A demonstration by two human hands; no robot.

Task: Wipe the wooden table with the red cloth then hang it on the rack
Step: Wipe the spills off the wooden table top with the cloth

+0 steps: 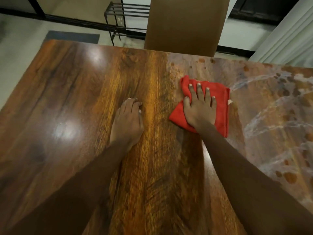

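Cloth, red (221,112), folded into a rough pad and lying flat on the wooden table (67,99), directly under the right hand (199,111). Cloth edges show beyond the fingertips, past the thumb and, widest, on the little-finger side, where a small pale tag (229,101) sticks out.

The material looks soft, thin and light. It should bunch and slide easily, so flat pressure from above probably controls it better than a pinch. For hanging, a loose corner or the little-finger edge seems the natural place to take hold.

The right-hand fingers (199,94) are straight and spread, pressing down on the cloth without curling round it. The forearm reaches forward, with the wrist low. The left hand (127,119) rests on bare wood well to the thumb side of the cloth. Its fingers are bent at the knuckles, the tips touch the tabletop, and it holds nothing. It appears to serve as a brace.

Pale streaks and dark spots (271,116) cover the tabletop on the little-finger side of the right hand and beyond its fingertips, so wiping is judged unfinished there. The wood around the left hand looks glossy.

Beyond the table's far edge stand a brown chair back (184,22) and, left of it, a dark metal rack (128,16) with horizontal bars.
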